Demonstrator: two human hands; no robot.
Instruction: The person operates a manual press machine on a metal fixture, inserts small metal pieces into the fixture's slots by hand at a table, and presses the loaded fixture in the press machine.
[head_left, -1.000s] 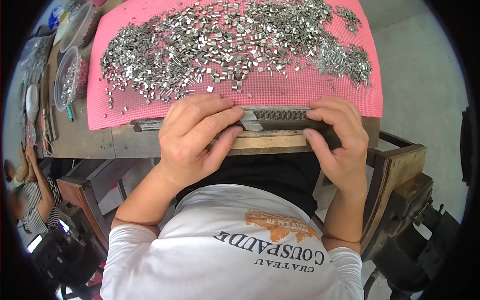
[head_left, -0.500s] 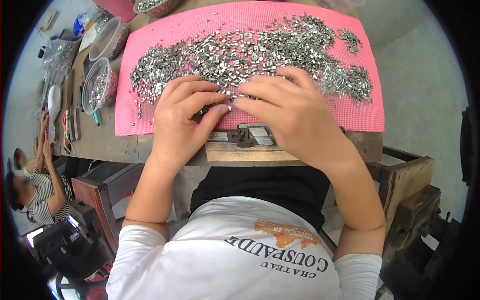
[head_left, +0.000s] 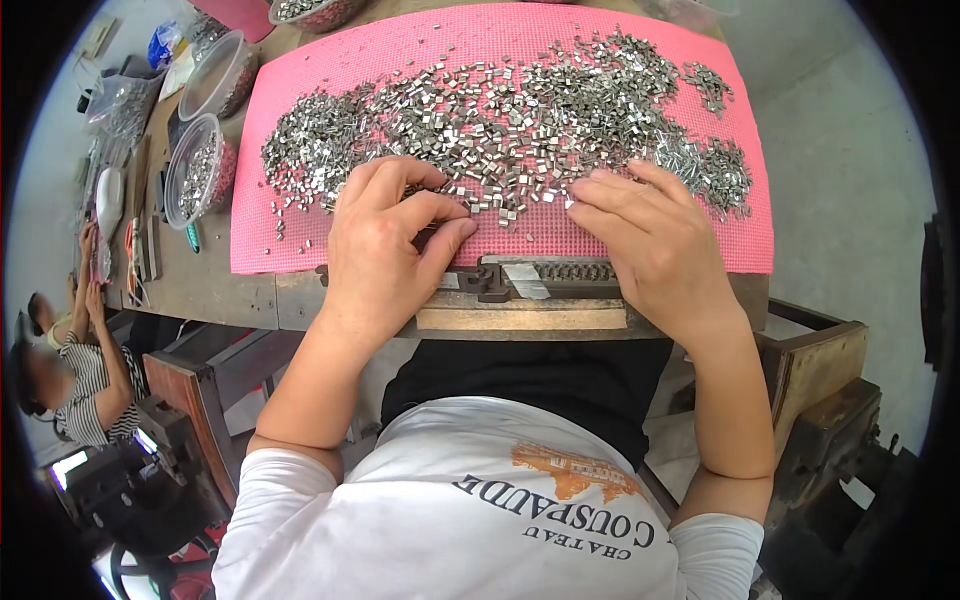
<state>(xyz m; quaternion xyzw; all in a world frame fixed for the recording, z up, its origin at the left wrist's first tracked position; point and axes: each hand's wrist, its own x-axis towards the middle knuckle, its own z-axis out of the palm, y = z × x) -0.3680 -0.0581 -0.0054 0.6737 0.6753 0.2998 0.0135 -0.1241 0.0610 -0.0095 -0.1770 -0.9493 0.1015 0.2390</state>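
Many small, shiny metal pieces (head_left: 500, 130) lie spread over a pink textured mat (head_left: 330, 55). My left hand (head_left: 385, 240) is at the mat's near side, thumb and forefinger tips pressed close together; whatever they hold is hidden. Apart from it, to the right, my right hand (head_left: 660, 240) has its fingers stretched out over the mat, tips touching or beside a few loose pieces. Between my wrists, along the table's near edge, lies a dark metal fixture (head_left: 490, 278) with a row of slots or teeth on its right part. A light wooden strip (head_left: 520, 318) runs just below it.
Clear plastic tubs (head_left: 200, 170) of metal pieces stand left of the mat, with more at the back. Tools with colored handles (head_left: 133, 262) lie on the table (head_left: 245, 300) farther left. Two people (head_left: 90, 390) are at the far left. A wooden-sided frame (head_left: 815, 370) stands at right.
My right hand has moved right, away from my left hand, uncovering metal pieces and the fixture's toothed part. My left hand has shifted slightly right.
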